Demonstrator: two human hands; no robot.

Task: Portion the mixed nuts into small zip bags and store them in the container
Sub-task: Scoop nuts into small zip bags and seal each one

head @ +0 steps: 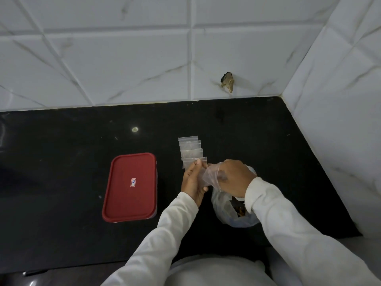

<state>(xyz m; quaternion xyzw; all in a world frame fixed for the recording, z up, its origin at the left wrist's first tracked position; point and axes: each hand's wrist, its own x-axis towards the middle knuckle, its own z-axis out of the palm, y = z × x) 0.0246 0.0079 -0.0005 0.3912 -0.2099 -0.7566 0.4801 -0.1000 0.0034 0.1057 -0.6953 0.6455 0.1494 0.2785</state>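
Observation:
Several small empty zip bags [190,150] lie overlapping in a row on the black counter [61,141]. Just in front of them, my left hand [193,181] and my right hand [235,179] both hold a thin clear plastic piece [211,176] between them above the counter. I cannot tell whether it is a small bag or a glove. The open bag of mixed nuts [233,211] sits under my right wrist, partly hidden by the sleeve. The container with its red lid [129,186] on stands to the left of my hands.
White tiled walls [185,58] close the counter at the back and on the right, forming a corner. A hole with debris [227,81] marks the back wall. The counter's front edge runs near my body.

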